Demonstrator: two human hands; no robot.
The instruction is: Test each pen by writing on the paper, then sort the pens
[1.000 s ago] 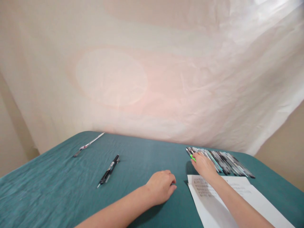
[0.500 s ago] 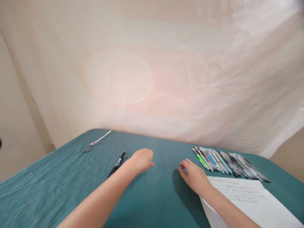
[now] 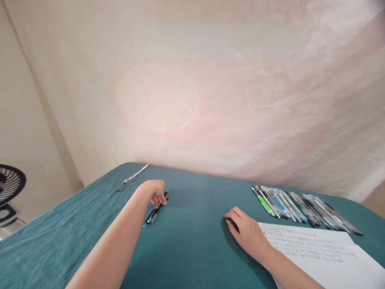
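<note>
My left hand (image 3: 153,190) reaches across the teal tablecloth (image 3: 186,249), fingers curled down onto the far end of a black pen (image 3: 154,212). My right hand (image 3: 245,228) rests flat on the cloth beside a white printed sheet (image 3: 319,253), fingers loosely together, holding nothing. Behind the sheet lies a row of several pens (image 3: 300,206), among them a green one and a blue one.
A thin white pen (image 3: 132,177) lies near the table's far left edge. A pale cloth backdrop (image 3: 210,88) hangs right behind the table. A black fan (image 3: 9,188) stands on the floor at the left.
My left hand has moved left across the table to the black pen. My right hand left the pen row and settled beside the sheet. The view has swung left.
</note>
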